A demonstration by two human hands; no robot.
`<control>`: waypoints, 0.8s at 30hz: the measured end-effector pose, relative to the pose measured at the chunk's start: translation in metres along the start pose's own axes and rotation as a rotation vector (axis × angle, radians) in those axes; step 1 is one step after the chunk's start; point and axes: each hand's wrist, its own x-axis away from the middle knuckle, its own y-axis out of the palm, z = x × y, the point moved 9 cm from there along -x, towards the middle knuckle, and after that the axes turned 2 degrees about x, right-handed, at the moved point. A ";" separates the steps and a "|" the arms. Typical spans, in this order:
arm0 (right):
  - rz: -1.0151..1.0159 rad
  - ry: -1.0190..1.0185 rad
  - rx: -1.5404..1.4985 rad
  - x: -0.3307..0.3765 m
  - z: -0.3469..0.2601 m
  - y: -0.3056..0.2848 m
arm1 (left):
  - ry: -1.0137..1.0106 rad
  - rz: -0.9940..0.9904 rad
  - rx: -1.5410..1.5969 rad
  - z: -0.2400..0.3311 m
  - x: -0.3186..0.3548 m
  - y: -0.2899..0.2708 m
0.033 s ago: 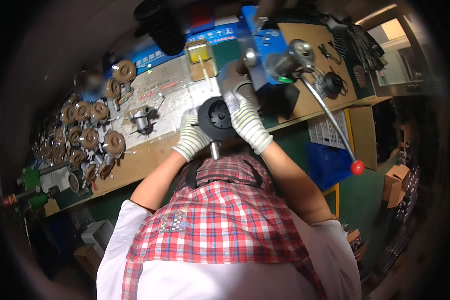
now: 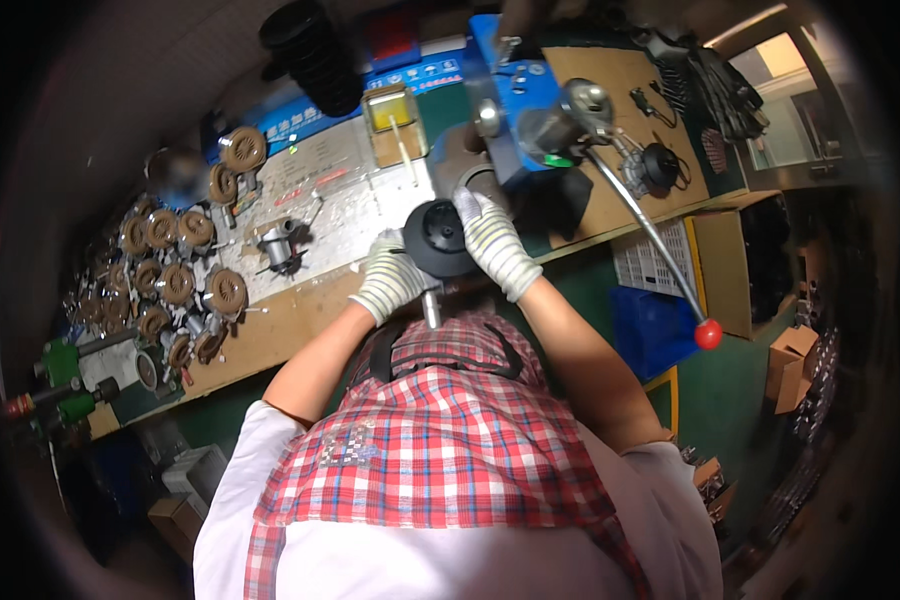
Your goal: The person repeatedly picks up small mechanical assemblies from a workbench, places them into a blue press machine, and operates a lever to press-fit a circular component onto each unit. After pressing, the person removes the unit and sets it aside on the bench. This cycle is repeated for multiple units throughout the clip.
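A round black housing (image 2: pixel 436 240) with a hub in its middle is held in front of my chest. A short silver metal tube (image 2: pixel 431 309) sticks out of its lower side, toward my apron. My left hand (image 2: pixel 390 275), in a striped white knit glove, is closed on the housing's left edge. On the opposite edge, my right hand (image 2: pixel 495 242) in a matching glove grips it, thumb side near the face. Fingers beneath the part are hidden. Just beyond my right hand stands the dark base (image 2: pixel 454 160) of a blue lever press (image 2: pixel 523 95).
Several brown round fan-like parts (image 2: pixel 227 291) crowd the bench's left side. A small silver motor-like part (image 2: pixel 282 246) lies on the white sheet. Behind it stands an open box with a yellow pad (image 2: pixel 392 112). The press lever ends in a red ball (image 2: pixel 708 333) at right.
The black housing has turned or tilted in my hands: bladed openings showed on its face before, and now a smoother face with a hub shows. Both hands keep their grip.
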 end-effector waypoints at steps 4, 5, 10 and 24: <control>-0.243 0.101 0.173 -0.038 0.084 -0.004 | -0.245 -0.357 0.237 0.005 -0.022 0.081; -0.267 -0.088 0.577 -0.047 0.084 -0.010 | -0.217 -0.351 0.219 0.009 -0.034 0.087; -0.113 -0.133 0.452 -0.075 0.088 -0.062 | -0.225 -0.163 -0.021 0.041 -0.088 0.056; -0.006 -0.163 0.371 -0.077 0.078 -0.067 | -0.036 0.252 1.829 0.026 -0.147 0.087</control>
